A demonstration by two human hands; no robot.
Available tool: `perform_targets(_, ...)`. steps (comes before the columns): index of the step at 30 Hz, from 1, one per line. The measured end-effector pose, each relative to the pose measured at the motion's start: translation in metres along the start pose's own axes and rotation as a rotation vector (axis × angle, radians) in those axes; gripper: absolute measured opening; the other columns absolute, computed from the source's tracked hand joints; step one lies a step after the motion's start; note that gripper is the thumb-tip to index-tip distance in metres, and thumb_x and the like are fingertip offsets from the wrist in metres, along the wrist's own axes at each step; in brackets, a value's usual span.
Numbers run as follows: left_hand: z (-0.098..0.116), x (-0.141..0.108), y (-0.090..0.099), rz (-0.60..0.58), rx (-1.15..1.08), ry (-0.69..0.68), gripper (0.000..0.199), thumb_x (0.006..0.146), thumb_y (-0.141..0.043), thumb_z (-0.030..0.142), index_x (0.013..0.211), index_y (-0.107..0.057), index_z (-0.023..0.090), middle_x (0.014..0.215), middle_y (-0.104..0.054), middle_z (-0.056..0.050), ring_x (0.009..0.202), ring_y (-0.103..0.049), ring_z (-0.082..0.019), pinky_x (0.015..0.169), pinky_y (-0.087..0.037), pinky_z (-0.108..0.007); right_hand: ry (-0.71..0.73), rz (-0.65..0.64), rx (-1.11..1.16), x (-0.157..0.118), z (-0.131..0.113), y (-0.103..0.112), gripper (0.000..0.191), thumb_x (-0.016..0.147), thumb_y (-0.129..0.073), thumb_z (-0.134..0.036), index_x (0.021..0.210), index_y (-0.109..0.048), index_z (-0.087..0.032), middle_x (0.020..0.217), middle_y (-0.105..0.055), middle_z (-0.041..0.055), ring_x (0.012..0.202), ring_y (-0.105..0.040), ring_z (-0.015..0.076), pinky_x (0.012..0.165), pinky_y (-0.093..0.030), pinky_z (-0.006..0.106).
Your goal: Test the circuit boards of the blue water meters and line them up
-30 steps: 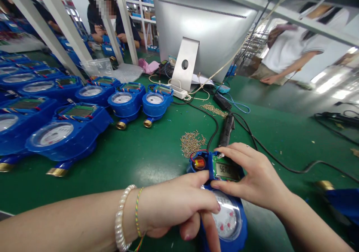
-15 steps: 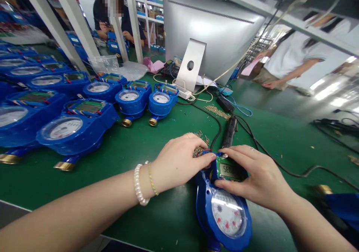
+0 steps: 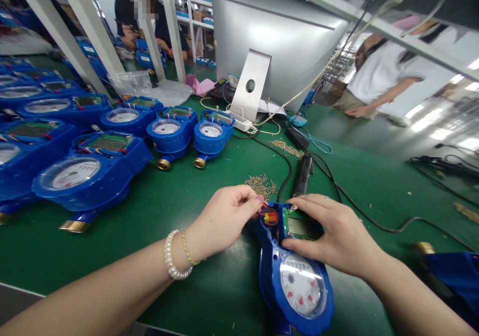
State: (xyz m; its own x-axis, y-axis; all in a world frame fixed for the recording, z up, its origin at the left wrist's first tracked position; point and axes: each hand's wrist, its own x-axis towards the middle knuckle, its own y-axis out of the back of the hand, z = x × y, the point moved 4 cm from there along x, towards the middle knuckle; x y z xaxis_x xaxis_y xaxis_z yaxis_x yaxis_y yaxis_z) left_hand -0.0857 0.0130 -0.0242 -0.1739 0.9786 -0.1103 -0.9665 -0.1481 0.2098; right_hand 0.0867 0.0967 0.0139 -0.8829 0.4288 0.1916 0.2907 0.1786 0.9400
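Note:
In front of me a blue water meter (image 3: 269,281) lies on the green table, its round dial facing up. My right hand (image 3: 340,233) spans the meter's display board (image 3: 299,224), thumb on the near edge and fingers on the far edge. Left of that board, a battery (image 3: 271,218) with a yellow and orange label sits in a round recess. My left hand (image 3: 226,218) is closed in a pinch at the recess, on a thin red wire (image 3: 265,203). Its fingertips partly hide the wire.
A loose pile of small screws (image 3: 261,185) lies just beyond the meter, beside a black electric screwdriver (image 3: 302,175) with a cord. More blue meters (image 3: 93,171) stand at left. A monitor (image 3: 277,41) stands behind. Two people (image 3: 389,76) are across the table.
My left hand has drawn back left from the board, uncovering the battery and the screw pile. Characters showed on the display before; now it looks blank. My right hand stays on the board.

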Motion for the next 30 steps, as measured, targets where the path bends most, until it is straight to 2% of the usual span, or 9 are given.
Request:
perform_targets(8,-0.006,0.000,-0.003,-0.020,-0.176,0.053,0.024,0.089,-0.053,0.035,0.080,-0.061,0.015,0.091,-0.071,-0.006,0.088,-0.066,-0.019,0.083,-0.053,-0.032,-0.149,-0.034,0.091,-0.008,0.008,-0.007,0.066,0.067,-0.073,-0.060,0.117,-0.061,-0.018,0.113,-0.067,0.0079,0.101,-0.064,0.0250,0.087,-0.053,0.040)
perform_targets(10,-0.006,0.000,-0.003,-0.008,-0.173,0.048,0.024,0.089,-0.054,0.036,0.084,-0.063,0.015,0.089,-0.071,-0.005,0.088,-0.066,-0.018,0.083,-0.053,-0.031,-0.115,-0.034,0.109,-0.011,0.010,-0.009,0.075,0.065,-0.068,-0.070,0.119,-0.059,-0.018,0.115,-0.066,0.0087,0.103,-0.063,0.0266,0.088,-0.051,0.043)
perform_targets(12,-0.007,0.000,-0.003,0.011,-0.162,0.040,0.024,0.089,-0.054,0.037,0.087,-0.064,0.015,0.088,-0.071,-0.004,0.087,-0.066,-0.018,0.083,-0.052,-0.030,-0.025,-0.034,0.142,-0.013,0.011,-0.009,0.076,0.074,-0.053,-0.076,0.125,-0.053,-0.019,0.121,-0.063,0.0093,0.108,-0.061,0.0269,0.093,-0.047,0.047)
perform_targets(14,-0.007,0.000,-0.002,0.019,-0.142,0.030,0.026,0.089,-0.054,0.038,0.089,-0.066,0.015,0.088,-0.072,-0.004,0.086,-0.066,-0.018,0.082,-0.052,-0.030,0.053,-0.048,0.178,-0.014,0.012,-0.010,0.061,0.092,-0.033,-0.065,0.133,-0.046,-0.022,0.129,-0.058,0.0079,0.115,-0.057,0.0245,0.101,-0.038,0.052)
perform_targets(16,-0.008,0.000,-0.001,0.023,-0.105,0.018,0.027,0.089,-0.054,0.040,0.090,-0.067,0.016,0.090,-0.072,-0.004,0.087,-0.066,-0.019,0.082,-0.052,-0.031,0.059,-0.069,0.192,-0.015,0.013,-0.011,0.043,0.101,-0.023,-0.042,0.137,-0.040,-0.025,0.135,-0.054,0.0052,0.121,-0.052,0.0198,0.107,-0.030,0.052)
perform_targets(19,-0.006,-0.003,0.001,0.088,-0.015,-0.030,0.026,0.088,-0.055,0.042,0.098,-0.065,0.019,0.103,-0.070,-0.004,0.099,-0.063,-0.021,0.091,-0.048,-0.035,0.028,-0.072,0.171,-0.014,0.015,-0.013,0.037,0.101,-0.029,-0.026,0.136,-0.040,-0.024,0.136,-0.053,0.0039,0.123,-0.050,0.0163,0.109,-0.027,0.048)
perform_targets(22,0.008,-0.008,-0.004,0.151,0.224,-0.160,0.032,0.085,-0.059,0.042,0.113,-0.060,0.026,0.121,-0.062,-0.002,0.114,-0.055,-0.021,0.102,-0.040,-0.037,0.039,-0.035,0.195,-0.014,0.014,-0.014,0.037,0.099,-0.034,-0.022,0.135,-0.043,-0.022,0.135,-0.054,0.0045,0.122,-0.051,0.0169,0.109,-0.029,0.046)
perform_targets(25,0.020,-0.006,-0.019,0.042,0.428,-0.239,0.047,0.078,-0.068,0.042,0.120,-0.056,0.027,0.126,-0.060,-0.001,0.118,-0.053,-0.023,0.103,-0.040,-0.038,0.017,0.033,0.291,-0.017,0.015,-0.016,0.036,0.098,-0.037,-0.022,0.133,-0.045,-0.020,0.133,-0.055,0.0057,0.121,-0.051,0.0178,0.106,-0.034,0.043)
perform_targets(30,0.022,0.002,-0.034,-0.071,0.475,-0.217,0.050,0.074,-0.072,0.039,0.120,-0.057,0.030,0.122,-0.062,0.001,0.112,-0.058,-0.021,0.097,-0.045,-0.035,-0.085,0.099,0.431,-0.024,0.017,-0.019,0.037,0.098,-0.037,-0.026,0.135,-0.038,-0.020,0.136,-0.050,0.0071,0.126,-0.047,0.0166,0.106,-0.038,0.038)
